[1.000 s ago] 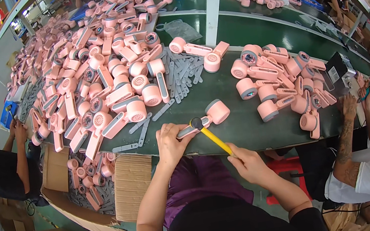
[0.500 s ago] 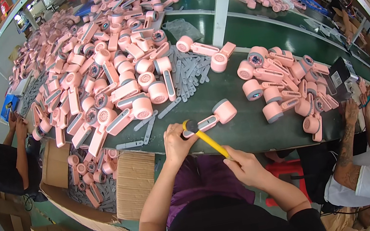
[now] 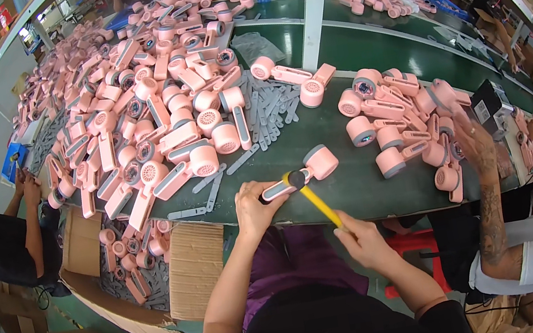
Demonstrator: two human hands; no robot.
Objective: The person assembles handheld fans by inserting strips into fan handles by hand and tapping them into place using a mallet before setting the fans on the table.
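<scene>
A pink handheld fan [image 3: 320,162] lies along the near edge of the green table, its round head to the right. Closed around the end of its handle is my left hand [image 3: 258,209]. My right hand [image 3: 364,243] grips the yellow handle of a hammer [image 3: 321,207]. The hammer's black head is over the fan's handle near the neck; whether it touches cannot be made out. Grey strips [image 3: 188,213] lie left of my left hand. Behind them spreads a large heap of pink fans [image 3: 170,139], with more grey strips [image 3: 263,114] beside it.
A smaller pile of pink fans [image 3: 388,135] is to the right, where a co-worker's hand [image 3: 474,142] reaches in. An open cardboard box [image 3: 115,294] with fans and strips stands below left. A white post [image 3: 314,17] rises at the back. Another person [image 3: 4,239] works at left.
The hammer head has shifted right along the fan's handle, toward the fan head. My left hand keeps its hold. The co-worker's hand at right has moved up onto the smaller pile.
</scene>
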